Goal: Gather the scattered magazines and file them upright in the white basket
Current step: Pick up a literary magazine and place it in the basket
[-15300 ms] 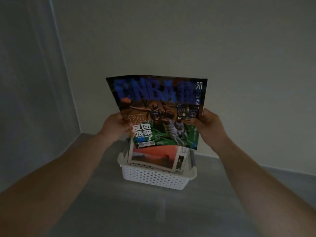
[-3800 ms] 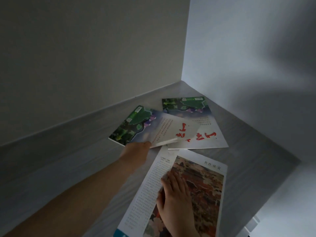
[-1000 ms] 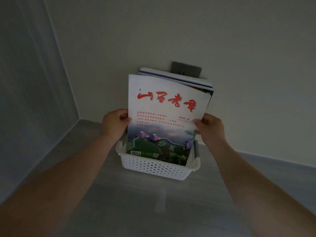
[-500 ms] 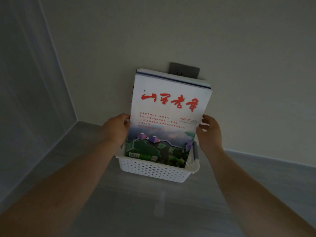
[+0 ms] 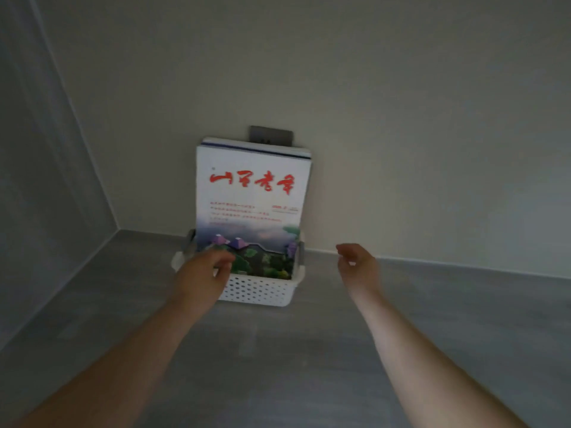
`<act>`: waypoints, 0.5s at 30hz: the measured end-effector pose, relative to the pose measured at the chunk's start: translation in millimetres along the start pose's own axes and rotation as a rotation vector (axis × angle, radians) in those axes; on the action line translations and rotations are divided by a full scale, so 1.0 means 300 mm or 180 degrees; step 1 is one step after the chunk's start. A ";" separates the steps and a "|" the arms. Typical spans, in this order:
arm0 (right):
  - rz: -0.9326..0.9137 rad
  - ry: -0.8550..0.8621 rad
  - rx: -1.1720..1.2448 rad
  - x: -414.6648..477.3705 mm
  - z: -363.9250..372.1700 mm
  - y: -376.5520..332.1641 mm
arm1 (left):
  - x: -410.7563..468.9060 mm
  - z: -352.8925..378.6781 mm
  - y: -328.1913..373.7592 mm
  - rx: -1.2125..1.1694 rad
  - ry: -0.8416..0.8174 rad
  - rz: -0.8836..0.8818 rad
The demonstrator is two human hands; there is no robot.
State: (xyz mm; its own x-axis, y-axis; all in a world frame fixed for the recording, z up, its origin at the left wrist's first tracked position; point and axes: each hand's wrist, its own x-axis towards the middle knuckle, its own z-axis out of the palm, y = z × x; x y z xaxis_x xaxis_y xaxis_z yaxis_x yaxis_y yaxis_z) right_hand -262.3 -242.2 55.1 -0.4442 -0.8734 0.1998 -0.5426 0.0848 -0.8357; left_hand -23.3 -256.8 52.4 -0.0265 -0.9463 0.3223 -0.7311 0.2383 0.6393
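Note:
A white perforated basket (image 5: 262, 292) sits on the grey floor against the back wall. Upright in it stands a white magazine with red lettering and a landscape picture (image 5: 251, 208), with other magazines (image 5: 256, 147) stacked behind it and leaning on the wall. My left hand (image 5: 205, 274) hovers in front of the basket's left corner, fingers loosely apart, holding nothing. Off to the right of the basket, my right hand (image 5: 358, 265) is open and holds nothing.
A dark wall outlet plate (image 5: 271, 135) shows just above the magazines. A second wall (image 5: 46, 180) meets the back wall at a corner on the left. Grey floor (image 5: 278, 350) stretches toward me and to the right.
Both hands have let go of the red-lettered magazine and drawn back; it now stands in the basket by itself. The view has pulled away from the basket.

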 end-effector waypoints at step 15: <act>0.1276 -0.0025 -0.1115 -0.245 -0.921 0.689 | -0.531 0.670 0.625 -0.0388 -0.1543 0.0610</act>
State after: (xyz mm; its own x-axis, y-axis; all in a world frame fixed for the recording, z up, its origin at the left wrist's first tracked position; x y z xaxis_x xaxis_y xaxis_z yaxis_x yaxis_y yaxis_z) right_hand -538.7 -27.8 9.1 -0.6610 -0.7430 -0.1050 -0.5376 0.5665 -0.6245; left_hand -293.2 -105.4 -19.3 -0.4847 -0.8689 0.1004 -0.5984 0.4131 0.6865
